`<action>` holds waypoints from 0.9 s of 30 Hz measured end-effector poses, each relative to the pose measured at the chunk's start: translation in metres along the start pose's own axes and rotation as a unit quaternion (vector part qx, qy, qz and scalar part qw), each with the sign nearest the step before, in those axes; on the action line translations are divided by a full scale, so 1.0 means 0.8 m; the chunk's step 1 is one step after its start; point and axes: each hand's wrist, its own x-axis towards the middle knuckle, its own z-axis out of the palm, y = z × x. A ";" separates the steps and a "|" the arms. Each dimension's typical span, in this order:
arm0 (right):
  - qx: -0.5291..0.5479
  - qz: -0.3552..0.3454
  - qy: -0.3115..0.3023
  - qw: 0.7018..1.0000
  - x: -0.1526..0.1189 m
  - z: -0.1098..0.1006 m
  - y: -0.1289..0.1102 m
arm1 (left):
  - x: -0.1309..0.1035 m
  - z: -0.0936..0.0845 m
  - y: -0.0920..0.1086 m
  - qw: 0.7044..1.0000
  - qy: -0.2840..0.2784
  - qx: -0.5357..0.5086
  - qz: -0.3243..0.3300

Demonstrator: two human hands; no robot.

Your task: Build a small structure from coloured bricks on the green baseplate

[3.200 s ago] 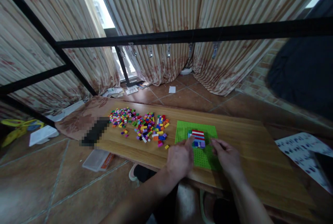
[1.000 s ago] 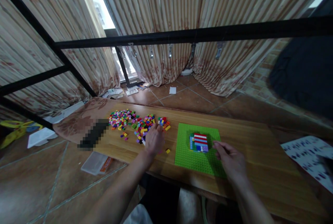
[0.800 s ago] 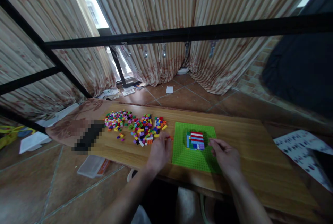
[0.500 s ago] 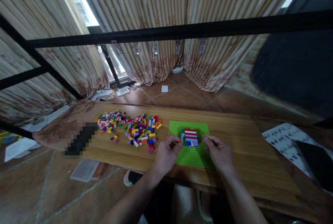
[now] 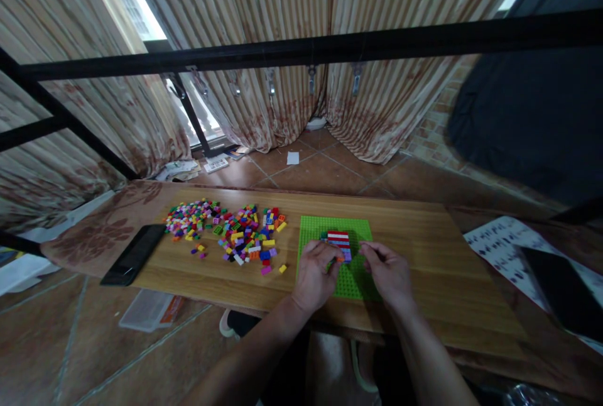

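On the green baseplate (image 5: 355,283) stands a small block of stacked bricks (image 5: 338,239) with red and white stripes and blue and purple bricks at its near side. My left hand (image 5: 316,273) reaches over the block's left and near side, pinching an orange brick (image 5: 340,259) at its fingertips. Part of the block is hidden behind those fingers. To the right of the block, my right hand (image 5: 389,271) is closed in a pinch above the plate. Whatever lies between its fingertips, if anything, is too small to make out.
Loose coloured bricks lie in piles (image 5: 249,236) to the left, with a yellow brick (image 5: 282,268) nearer the baseplate. A black phone (image 5: 133,255) rests at the table's left end. Printed paper (image 5: 499,246) and a dark flat device (image 5: 560,286) lie at the right.
My left hand has moved right, over the near side of the brick block, with the orange brick. The yellow brick left of the baseplate now shows. My right hand stays pinched beside the block.
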 end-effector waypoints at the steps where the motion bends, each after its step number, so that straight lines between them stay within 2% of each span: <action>1: -0.001 -0.001 -0.002 1.000 -0.001 0.000 -0.001 | 0.001 0.002 -0.002 1.000 -0.001 -0.002 0.011; 17: -0.019 -0.010 -0.027 0.999 -0.001 0.003 0.002 | -0.008 0.013 -0.019 0.997 0.045 0.019 0.059; 23: -0.033 -0.021 -0.056 0.998 -0.008 0.009 -0.008 | -0.009 0.015 -0.017 0.997 0.056 0.032 0.042; 27: -0.056 -0.034 -0.056 0.996 -0.007 0.016 0.000 | -0.008 0.015 -0.015 0.997 0.056 0.035 0.028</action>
